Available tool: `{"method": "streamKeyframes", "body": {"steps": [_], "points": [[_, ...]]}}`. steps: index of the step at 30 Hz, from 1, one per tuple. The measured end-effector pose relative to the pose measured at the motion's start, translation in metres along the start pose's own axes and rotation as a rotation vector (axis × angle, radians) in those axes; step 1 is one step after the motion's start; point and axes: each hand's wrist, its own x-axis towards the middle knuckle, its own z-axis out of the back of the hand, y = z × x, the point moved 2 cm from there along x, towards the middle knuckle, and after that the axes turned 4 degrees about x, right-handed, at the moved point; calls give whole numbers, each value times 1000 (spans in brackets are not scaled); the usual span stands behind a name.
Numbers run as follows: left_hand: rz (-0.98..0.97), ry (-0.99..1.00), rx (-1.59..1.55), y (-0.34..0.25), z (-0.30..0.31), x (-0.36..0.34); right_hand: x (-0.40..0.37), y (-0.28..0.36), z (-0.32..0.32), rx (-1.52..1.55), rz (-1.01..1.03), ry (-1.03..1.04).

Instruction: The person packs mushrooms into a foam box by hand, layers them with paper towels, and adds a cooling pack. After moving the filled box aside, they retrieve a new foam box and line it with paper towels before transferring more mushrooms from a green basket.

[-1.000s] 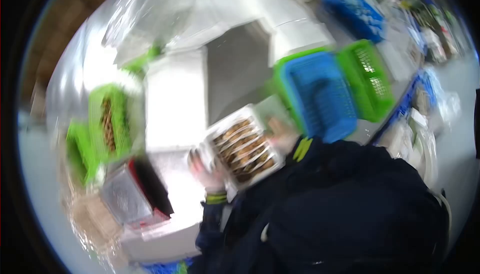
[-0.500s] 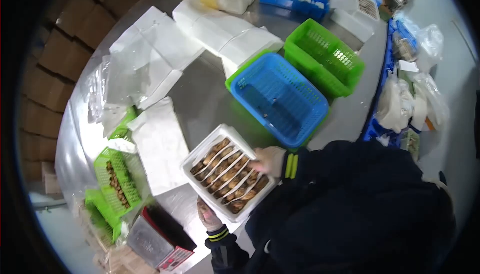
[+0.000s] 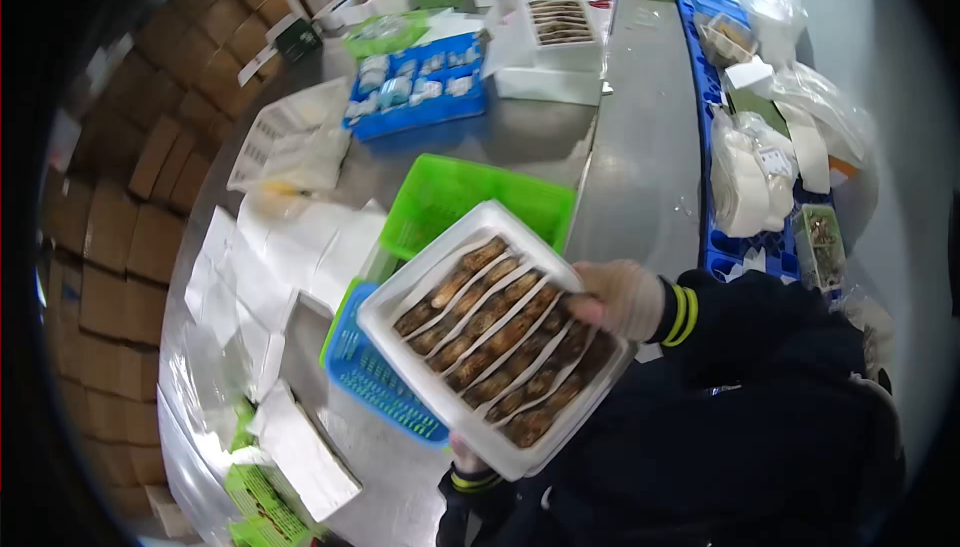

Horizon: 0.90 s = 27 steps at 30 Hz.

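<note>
I hold a white foam tray (image 3: 440, 277) filled with rows of brown pieces split by white dividers, lifted above the steel table. My right hand (image 3: 620, 297), in a pale glove, grips the tray's right edge. My left hand (image 3: 465, 459) is mostly hidden under the tray's near corner, only its gloved wrist and dark cuff showing. The tray hangs over a blue basket (image 3: 375, 377) and partly over a green basket (image 3: 450, 197).
White foam lids and plastic sheets (image 3: 270, 267) lie left of the baskets. A blue crate of small packs (image 3: 415, 87) and another filled foam tray (image 3: 560, 22) sit farther back. Cardboard boxes (image 3: 130, 237) stack along the left. Bags crowd blue pallets (image 3: 760, 177) on the right.
The tray has risen off the table and now hangs over the baskets. My view has swung toward the far end of the table. Both hands stayed on the tray.
</note>
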Motion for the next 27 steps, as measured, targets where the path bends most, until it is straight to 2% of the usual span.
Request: {"method": "streamKeyframes", "body": {"steps": [1,4,5,6,7,9,11,12,13,15,17,18,19,21,22,23,24,25,27], "points": [[17,27,-12,-2,13,4,-7,11,-5,-72,-131,-32],[66,133,-58,-21,60,19,-18,-10,-74,-33,-136,-214],[76,176,-52,-14,59,48,-11,-40,-50,4,-128,-292],[51,261,-119,-2,85,61,-11,-49,-59,55,-142,-346],[28,349,-187,12,113,76,-11,-71,-68,51,-260,-387],[81,52,26,32,146,96,-9,-115,-91,214,-278,-487],[120,110,32,51,185,107,2,-180,-114,347,-282,-588],[188,21,136,63,188,127,2,-193,-105,269,-292,-667],[170,46,129,89,210,154,4,-228,-104,308,-193,-719],[265,257,121,127,256,198,16,-317,-91,528,-107,-741],[187,317,48,148,274,248,36,-372,-78,156,-118,-925],[139,336,66,159,289,258,40,-390,-71,55,-259,-964],[104,321,113,165,305,252,43,-407,-64,55,-298,-1012],[127,372,195,137,307,275,80,-468,-34,357,-98,-1083],[219,390,166,132,316,282,95,-485,-9,109,-145,-1141],[327,384,128,113,298,285,110,-486,24,-137,-211,-1164],[262,332,286,91,272,280,123,-477,42,-188,-363,-1136],[273,307,277,83,270,287,137,-493,62,-218,-370,-1174],[388,109,35,77,281,311,182,-500,93,-132,-314,-1121]]}}
